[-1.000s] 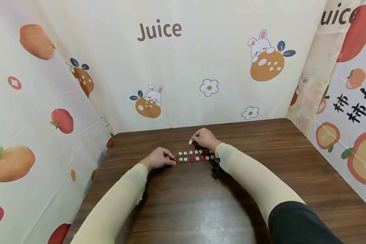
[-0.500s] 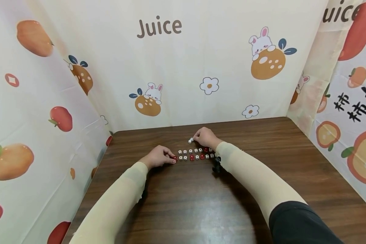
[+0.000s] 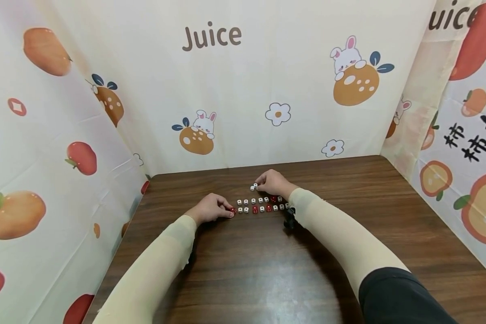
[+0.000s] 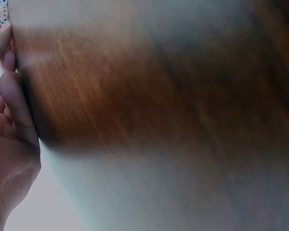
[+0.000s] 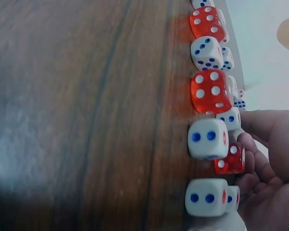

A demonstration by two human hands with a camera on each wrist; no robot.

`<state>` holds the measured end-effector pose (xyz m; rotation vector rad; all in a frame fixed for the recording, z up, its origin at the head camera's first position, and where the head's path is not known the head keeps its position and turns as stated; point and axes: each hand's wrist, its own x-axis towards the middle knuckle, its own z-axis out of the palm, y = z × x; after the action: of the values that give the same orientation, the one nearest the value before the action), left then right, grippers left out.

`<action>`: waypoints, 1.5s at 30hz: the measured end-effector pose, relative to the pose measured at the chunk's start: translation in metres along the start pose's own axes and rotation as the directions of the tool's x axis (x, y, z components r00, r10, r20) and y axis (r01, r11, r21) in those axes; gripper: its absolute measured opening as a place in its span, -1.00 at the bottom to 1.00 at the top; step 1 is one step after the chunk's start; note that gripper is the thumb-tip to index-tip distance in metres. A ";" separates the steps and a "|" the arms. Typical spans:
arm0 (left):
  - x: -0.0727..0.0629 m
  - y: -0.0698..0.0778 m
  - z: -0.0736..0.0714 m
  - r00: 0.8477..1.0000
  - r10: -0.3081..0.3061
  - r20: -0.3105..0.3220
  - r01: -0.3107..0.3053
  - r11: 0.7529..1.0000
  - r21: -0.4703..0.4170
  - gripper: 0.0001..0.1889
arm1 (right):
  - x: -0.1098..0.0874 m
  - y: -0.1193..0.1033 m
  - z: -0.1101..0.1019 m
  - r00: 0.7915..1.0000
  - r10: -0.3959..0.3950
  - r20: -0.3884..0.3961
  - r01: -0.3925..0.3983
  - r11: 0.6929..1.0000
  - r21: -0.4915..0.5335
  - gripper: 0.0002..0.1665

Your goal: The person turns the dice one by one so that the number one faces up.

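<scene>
Two rows of small white and red dice lie across the table, the front row (image 3: pixel 262 209) and the back row (image 3: pixel 253 201). At the left end of the front row, my left hand (image 3: pixel 210 208) pinches a red die (image 3: pixel 233 210) between thumb and finger. Beyond the rows, my right hand (image 3: pixel 273 183) holds a white die (image 3: pixel 255 185) at its fingertips. Another white die (image 3: pixel 252 188) sits right against it. Large in the right wrist view are a red die (image 5: pixel 212 91) and a white die (image 5: pixel 208 139), with the right hand (image 5: pixel 274 163) behind the rows.
The brown wooden table (image 3: pixel 235 261) reaches back to a curtain (image 3: pixel 243 90) printed with fruit and rabbits. A small black device (image 3: pixel 289 218) hangs under the right wrist, close to the front row's right end.
My right hand has shifted the white die slightly, so the two white dice beyond the rows now sit more side by side. My left hand has stayed on the red die.
</scene>
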<state>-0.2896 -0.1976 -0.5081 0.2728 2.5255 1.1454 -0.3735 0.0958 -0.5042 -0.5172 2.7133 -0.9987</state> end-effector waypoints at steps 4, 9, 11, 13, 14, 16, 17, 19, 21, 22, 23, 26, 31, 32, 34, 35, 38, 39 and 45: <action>0.002 0.001 0.003 1.000 0.006 0.010 -0.006 1.000 -0.003 -0.89 | -0.002 0.003 -0.001 1.000 0.021 -0.012 -0.021 1.000 -0.001 -0.75; 0.001 0.001 0.003 1.000 0.024 0.009 -0.024 1.000 -0.007 -0.87 | -0.006 0.012 -0.008 0.998 0.037 -0.043 -0.034 0.996 0.079 -0.75; 0.000 0.001 0.003 1.000 0.025 0.004 -0.025 1.000 -0.002 -0.87 | -0.009 0.019 -0.012 0.998 0.041 -0.048 -0.034 0.991 0.133 -0.74; -0.001 0.000 0.002 1.000 0.020 0.003 -0.020 1.000 0.002 -0.87 | -0.012 0.027 -0.018 0.998 0.042 -0.055 -0.031 0.983 0.179 -0.74; -0.001 -0.001 0.001 1.000 0.019 0.003 -0.019 1.000 0.005 -0.87 | -0.014 0.031 -0.021 0.997 0.042 -0.060 -0.029 0.979 0.200 -0.73; -0.001 -0.002 0.000 1.000 0.017 0.005 -0.017 1.000 0.005 -0.87 | -0.020 0.040 -0.028 0.996 0.048 -0.070 -0.030 0.972 0.234 -0.72; -0.001 -0.002 0.000 1.000 0.017 0.006 -0.017 1.000 0.004 -0.87 | -0.024 0.044 -0.031 0.996 0.050 -0.076 -0.031 0.971 0.238 -0.72; -0.001 -0.002 -0.001 1.000 0.018 0.009 -0.018 1.000 0.003 -0.87 | -0.032 0.053 -0.037 0.995 0.056 -0.081 -0.036 0.970 0.239 -0.71; -0.001 -0.003 0.000 1.000 0.020 0.012 -0.020 1.000 0.006 -0.86 | -0.041 0.061 -0.043 0.995 0.064 -0.077 -0.044 0.971 0.233 -0.70; -0.001 -0.003 0.000 1.000 0.023 0.010 -0.023 1.000 0.011 -0.86 | -0.046 0.064 -0.045 0.995 0.065 -0.076 -0.046 0.972 0.229 -0.70; -0.001 -0.003 0.000 1.000 0.026 0.009 -0.026 1.000 0.016 -0.86 | -0.050 0.067 -0.048 0.995 0.063 -0.075 -0.045 0.974 0.223 -0.69; -0.002 -0.001 0.000 0.999 0.033 0.003 -0.033 0.999 0.023 -0.85 | -0.062 0.075 -0.055 0.996 0.053 -0.073 -0.035 0.974 0.222 -0.70; -0.003 0.000 0.000 1.000 0.024 0.002 -0.024 0.999 0.021 -0.86 | -0.074 0.083 -0.059 0.998 0.030 -0.052 -0.018 0.977 0.212 -0.71; -0.003 0.000 0.000 1.000 0.022 0.003 -0.022 1.000 0.021 -0.86 | -0.075 0.084 -0.059 0.999 0.026 -0.045 -0.017 0.979 0.204 -0.71; -0.002 0.000 0.000 1.000 0.018 0.007 -0.018 1.000 0.020 -0.87 | -0.076 0.086 -0.059 0.999 0.023 -0.028 -0.017 0.982 0.188 -0.70; -0.002 0.000 0.000 1.000 0.017 0.008 -0.017 1.000 0.018 -0.87 | -0.077 0.087 -0.058 1.000 0.020 -0.021 -0.016 0.984 0.178 -0.71; -0.001 -0.001 0.001 1.000 0.016 0.008 -0.016 1.000 0.016 -0.87 | -0.078 0.087 -0.058 1.000 0.007 -0.001 -0.006 0.988 0.155 -0.72; -0.001 -0.001 0.001 1.000 0.016 0.008 -0.016 1.000 0.015 -0.87 | -0.077 0.087 -0.057 1.000 -0.003 0.006 0.002 0.989 0.147 -0.74; -0.002 0.000 0.000 1.000 0.020 0.005 -0.020 1.000 0.016 -0.86 | -0.073 0.089 -0.056 0.997 -0.061 0.043 0.056 0.994 0.098 -0.77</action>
<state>-0.2874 -0.1983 -0.5079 0.3051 2.5345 1.1316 -0.3465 0.2202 -0.5156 -0.5975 2.6083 -1.1130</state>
